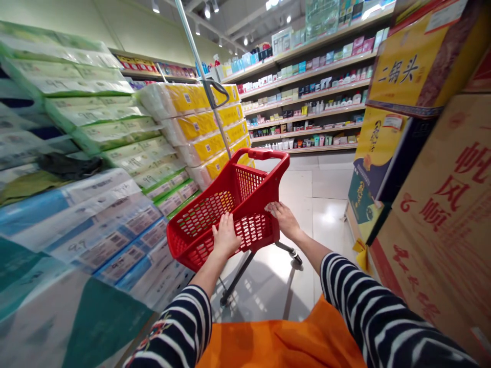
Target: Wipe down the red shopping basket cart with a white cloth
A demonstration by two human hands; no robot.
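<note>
A red plastic shopping cart (226, 202) with perforated sides stands in front of me on dark legs with casters. My left hand (227, 237) grips the near rim of its basket, fingertips over the edge. My right hand (283, 217) is closed around a small crumpled whitish cloth (268, 208), pressed to the outer side of the basket near the handle end. Most of the cloth is hidden by the fingers, so its exact kind is unclear.
Stacked tissue packs (126, 225) rise along the left, with yellow-and-white packs (203, 128) behind the cart. A metal pole (192, 38) stands beyond it. Cartons (441, 214) line the right side. Shelves of cosmetics (307, 97) are at the back, above a pale tiled floor (326, 220).
</note>
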